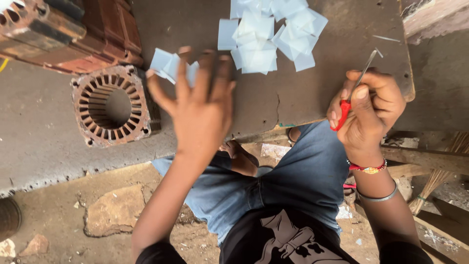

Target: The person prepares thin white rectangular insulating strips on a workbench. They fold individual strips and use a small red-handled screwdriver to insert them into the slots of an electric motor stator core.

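- The left hand [198,105] is blurred, fingers spread wide, palm down over the board [342,78]; its fingertips sit at the small stack [168,66] of pale film squares. Whether it touches the squares I cannot tell; it grips nothing.
- The stack lies at about 10 o'clock from that hand, just beside the slotted iron core [111,105], which is at 9 o'clock from it.
- To do this step well, I judge the fingers should come down flat on the top square and slide it clear, so that the thin sheets beneath do not fan out or drop off the board's near edge.
- The larger pile [268,36] of squares lies at 1 o'clock from the left hand, well apart from the small stack.
- The right hand [366,107] is closed around red-handled scissors [352,90]: the red loop shows at the fingers, and the blades point up toward 1 o'clock. The blades look closed, with nothing between them.
- Right wrist is bent back, with bracelets on it, the hand held at the board's edge at 3 o'clock from the left hand.
- Left forearm reaches straight forward from the body, over the person's jeans [293,181].
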